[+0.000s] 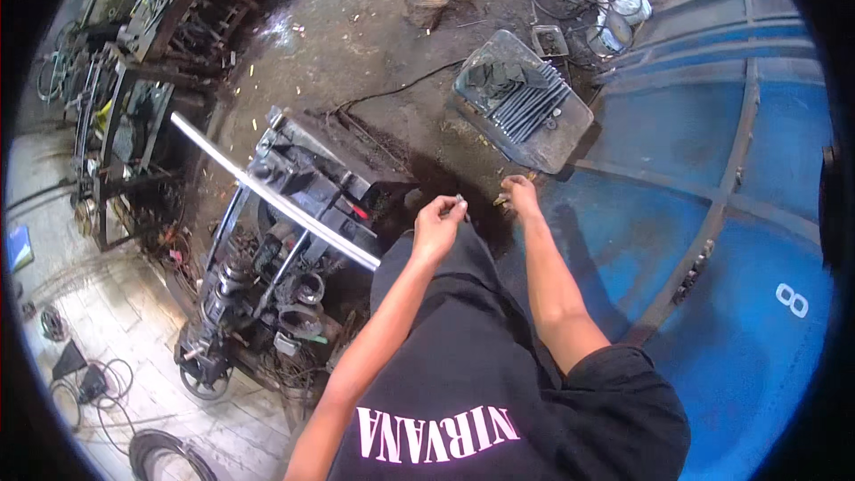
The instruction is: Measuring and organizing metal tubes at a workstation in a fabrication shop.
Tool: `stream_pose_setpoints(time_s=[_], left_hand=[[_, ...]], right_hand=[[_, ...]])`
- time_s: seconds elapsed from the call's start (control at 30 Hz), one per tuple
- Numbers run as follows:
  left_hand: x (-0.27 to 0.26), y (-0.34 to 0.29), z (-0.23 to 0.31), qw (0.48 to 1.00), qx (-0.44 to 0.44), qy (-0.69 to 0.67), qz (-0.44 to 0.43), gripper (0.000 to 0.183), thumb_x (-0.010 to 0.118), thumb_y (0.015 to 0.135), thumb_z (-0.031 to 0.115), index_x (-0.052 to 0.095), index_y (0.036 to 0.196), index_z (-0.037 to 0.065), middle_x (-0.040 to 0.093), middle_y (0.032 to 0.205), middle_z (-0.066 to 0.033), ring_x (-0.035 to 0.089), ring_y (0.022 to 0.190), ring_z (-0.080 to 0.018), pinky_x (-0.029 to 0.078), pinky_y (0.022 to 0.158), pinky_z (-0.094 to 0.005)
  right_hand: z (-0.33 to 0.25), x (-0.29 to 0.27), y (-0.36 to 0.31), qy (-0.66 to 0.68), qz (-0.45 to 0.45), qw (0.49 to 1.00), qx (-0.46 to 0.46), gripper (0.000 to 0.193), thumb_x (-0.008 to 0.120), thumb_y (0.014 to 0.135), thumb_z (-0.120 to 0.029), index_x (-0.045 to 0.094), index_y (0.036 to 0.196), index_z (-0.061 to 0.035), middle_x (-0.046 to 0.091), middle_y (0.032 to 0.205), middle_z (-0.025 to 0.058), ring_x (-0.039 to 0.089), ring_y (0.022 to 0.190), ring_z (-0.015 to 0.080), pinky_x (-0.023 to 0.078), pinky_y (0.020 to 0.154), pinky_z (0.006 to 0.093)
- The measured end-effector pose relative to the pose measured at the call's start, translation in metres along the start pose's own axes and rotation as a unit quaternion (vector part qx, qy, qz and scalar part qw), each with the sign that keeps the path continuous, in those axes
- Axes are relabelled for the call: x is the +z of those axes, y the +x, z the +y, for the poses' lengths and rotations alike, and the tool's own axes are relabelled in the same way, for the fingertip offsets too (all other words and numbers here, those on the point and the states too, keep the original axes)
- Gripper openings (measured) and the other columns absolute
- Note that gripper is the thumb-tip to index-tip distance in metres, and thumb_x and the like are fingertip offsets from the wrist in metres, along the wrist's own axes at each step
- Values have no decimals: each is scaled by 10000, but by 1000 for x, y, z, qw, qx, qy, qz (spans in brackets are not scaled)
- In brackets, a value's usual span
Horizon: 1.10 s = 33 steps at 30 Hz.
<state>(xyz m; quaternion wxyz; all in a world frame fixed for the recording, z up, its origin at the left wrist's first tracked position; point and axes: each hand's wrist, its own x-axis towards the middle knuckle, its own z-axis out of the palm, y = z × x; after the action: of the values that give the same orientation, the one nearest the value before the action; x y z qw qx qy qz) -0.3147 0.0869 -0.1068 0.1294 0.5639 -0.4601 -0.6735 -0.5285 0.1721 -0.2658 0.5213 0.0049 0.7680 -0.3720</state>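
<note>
My left hand (438, 226) is in front of my body, its thumb and fingers pinched on a small silvery piece (461, 201), mostly covered by the fingertips. A short gap to the right, my right hand (520, 197) has its fingers closed round a small yellowish piece (500, 200), too small to name. To the left of my hands a long bright metal bar (276, 194) lies slanting across a dark, greasy machine (312, 169). Ahead and to the right, a worn metal tray (557, 147) carries several dark metal rods (527, 109) side by side and a dark cloth (499, 80).
A large blue metal panel (677, 142) borders my right side. Racks (134, 107) full of metal parts stand at the far left. A cable (401, 89) runs over the dirty floor. Coiled hose (169, 454) lies on pale tiles. White sacks (623, 0) sit at the far right.
</note>
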Motion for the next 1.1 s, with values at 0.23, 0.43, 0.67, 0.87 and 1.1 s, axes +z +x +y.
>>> stream_pose_setpoints(time_s=[0.23,0.43,0.67,0.87,1.1], left_hand=[[40,42,-30,996,-82,-17,22,255,654,909,218,664,994,-22,677,859,-29,593,821,-85,460,781,-250],[76,94,-60,986,-164,7,-1,210,612,944,210,663,1054,40,671,1092,-17,586,913,-76,472,768,-249],[88,119,-65,987,-163,-3,0,221,603,949,200,659,1075,28,665,1109,-36,608,945,-99,479,804,-255],[82,117,-88,983,-180,44,-12,209,599,950,192,658,1029,7,652,1174,-62,603,952,-102,474,810,-260],[72,113,-95,982,-187,2,16,197,616,941,202,658,1002,19,665,1131,-32,567,868,-69,452,774,-238]], right_hand=[[6,-29,110,-53,78,995,-23,254,651,811,-225,661,944,-9,640,792,54,578,666,140,452,587,294],[9,-58,246,-159,191,969,-4,662,720,753,-428,583,1187,52,617,1184,243,574,1128,353,427,978,409],[-34,-4,289,-162,266,940,139,1305,830,624,-532,27,1504,2,103,1519,328,91,1419,490,184,1148,566],[19,-32,323,-194,283,937,62,1043,812,636,-349,249,1387,106,301,1399,339,335,1330,450,321,1113,433],[4,-13,337,-228,320,913,111,939,749,633,-290,298,1347,122,408,1336,328,407,1291,423,342,1105,429]])
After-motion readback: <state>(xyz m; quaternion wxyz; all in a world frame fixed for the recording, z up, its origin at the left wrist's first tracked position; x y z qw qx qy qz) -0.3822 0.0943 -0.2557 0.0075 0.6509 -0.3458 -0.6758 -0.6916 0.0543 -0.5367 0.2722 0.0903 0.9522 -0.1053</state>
